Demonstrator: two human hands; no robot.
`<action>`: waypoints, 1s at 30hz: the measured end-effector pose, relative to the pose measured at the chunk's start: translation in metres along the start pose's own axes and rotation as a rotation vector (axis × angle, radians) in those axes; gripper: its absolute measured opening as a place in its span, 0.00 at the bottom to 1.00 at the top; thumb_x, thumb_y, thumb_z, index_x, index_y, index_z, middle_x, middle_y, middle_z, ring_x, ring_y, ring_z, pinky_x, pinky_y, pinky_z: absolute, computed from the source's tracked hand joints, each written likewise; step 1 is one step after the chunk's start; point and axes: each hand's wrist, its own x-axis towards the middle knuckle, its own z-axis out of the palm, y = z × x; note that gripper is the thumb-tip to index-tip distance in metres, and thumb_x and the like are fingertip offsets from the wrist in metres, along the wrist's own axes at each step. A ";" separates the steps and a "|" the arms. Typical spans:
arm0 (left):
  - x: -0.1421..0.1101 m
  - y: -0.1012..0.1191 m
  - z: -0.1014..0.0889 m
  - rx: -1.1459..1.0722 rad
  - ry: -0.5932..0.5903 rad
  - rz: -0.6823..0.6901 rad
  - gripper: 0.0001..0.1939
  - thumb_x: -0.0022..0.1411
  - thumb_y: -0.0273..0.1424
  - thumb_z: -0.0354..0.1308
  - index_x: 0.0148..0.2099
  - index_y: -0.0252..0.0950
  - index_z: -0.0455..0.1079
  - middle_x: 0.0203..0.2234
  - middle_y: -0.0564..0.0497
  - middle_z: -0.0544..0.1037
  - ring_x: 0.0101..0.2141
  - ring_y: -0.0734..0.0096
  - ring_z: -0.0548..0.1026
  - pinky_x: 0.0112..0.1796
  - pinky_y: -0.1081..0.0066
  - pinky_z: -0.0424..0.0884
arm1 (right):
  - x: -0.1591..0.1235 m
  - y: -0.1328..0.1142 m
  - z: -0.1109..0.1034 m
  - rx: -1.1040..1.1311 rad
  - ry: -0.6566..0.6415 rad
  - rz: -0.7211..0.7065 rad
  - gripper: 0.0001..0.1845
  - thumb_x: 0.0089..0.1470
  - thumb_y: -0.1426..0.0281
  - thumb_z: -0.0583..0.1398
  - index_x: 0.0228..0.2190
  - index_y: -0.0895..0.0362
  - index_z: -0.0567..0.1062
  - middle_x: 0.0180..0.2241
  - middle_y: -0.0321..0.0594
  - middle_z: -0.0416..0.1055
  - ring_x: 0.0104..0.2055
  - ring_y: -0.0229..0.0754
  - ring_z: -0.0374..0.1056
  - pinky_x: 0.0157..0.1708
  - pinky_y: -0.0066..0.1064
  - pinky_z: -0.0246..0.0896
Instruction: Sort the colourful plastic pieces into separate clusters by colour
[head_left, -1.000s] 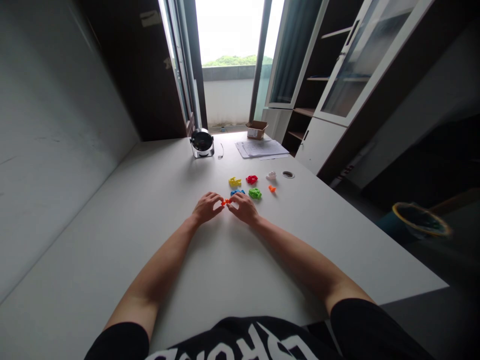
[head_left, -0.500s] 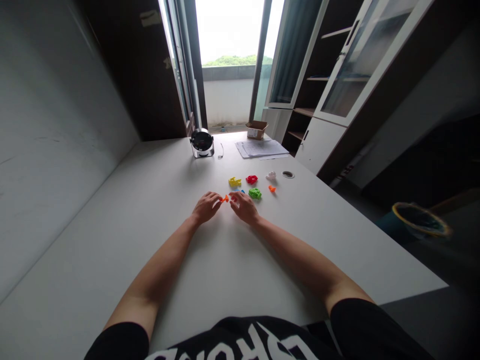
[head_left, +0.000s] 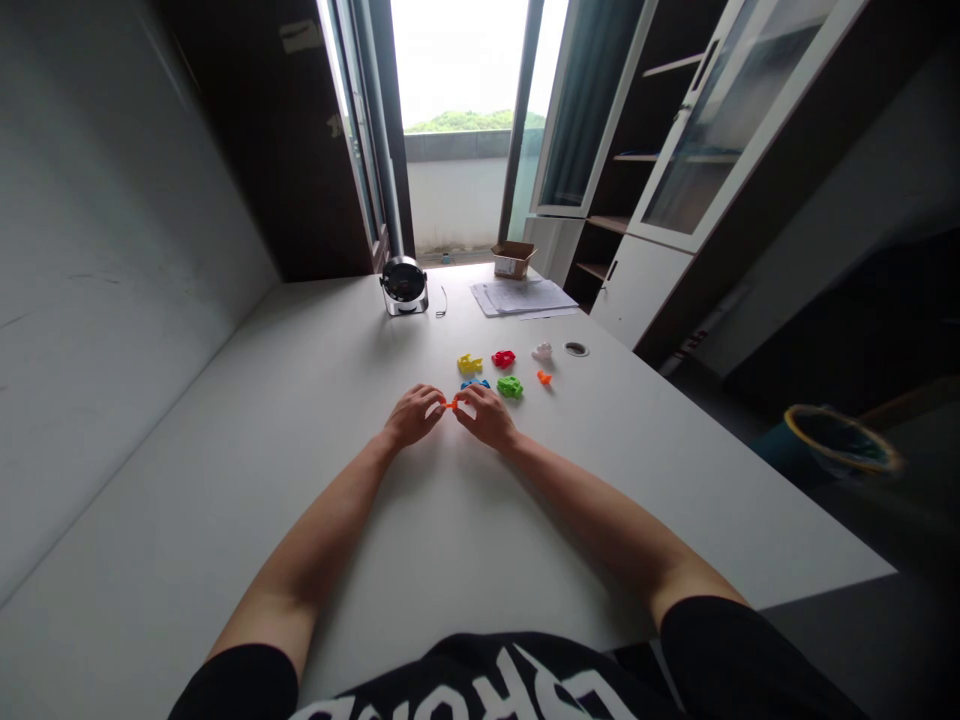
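Observation:
My left hand (head_left: 412,415) and my right hand (head_left: 487,415) meet over the white table (head_left: 315,430), both pinching a small orange plastic piece (head_left: 451,404) between their fingertips. Just beyond my right hand lie more small pieces: a blue one (head_left: 472,384) partly hidden by my fingers, a green one (head_left: 511,386), a yellow one (head_left: 469,364), a red one (head_left: 503,358), a white one (head_left: 542,351) and another small orange one (head_left: 544,377).
At the table's far end stand a round black and silver device (head_left: 404,286), a stack of papers (head_left: 521,297) and a small cardboard box (head_left: 514,259). A cable hole (head_left: 576,349) sits near the right edge. A wall runs along the left; cabinets (head_left: 660,150) stand to the right.
My hands parted slightly half a second ago, with the orange piece at my left fingertips; now both hands have closed together on it again.

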 end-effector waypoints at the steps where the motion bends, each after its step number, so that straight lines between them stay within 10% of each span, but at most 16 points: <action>1: 0.000 0.000 0.000 0.006 0.002 -0.002 0.10 0.71 0.35 0.50 0.44 0.40 0.72 0.43 0.48 0.77 0.46 0.61 0.72 0.50 0.59 0.70 | 0.000 0.000 0.000 0.001 0.003 0.005 0.06 0.59 0.67 0.61 0.39 0.53 0.74 0.40 0.41 0.72 0.41 0.46 0.68 0.45 0.38 0.62; 30: -0.001 -0.005 0.002 0.038 0.023 -0.046 0.13 0.72 0.38 0.48 0.47 0.42 0.73 0.42 0.47 0.78 0.45 0.62 0.73 0.48 0.60 0.70 | 0.001 -0.008 -0.006 0.075 0.007 0.002 0.17 0.60 0.65 0.61 0.50 0.51 0.71 0.43 0.43 0.72 0.45 0.48 0.69 0.49 0.42 0.63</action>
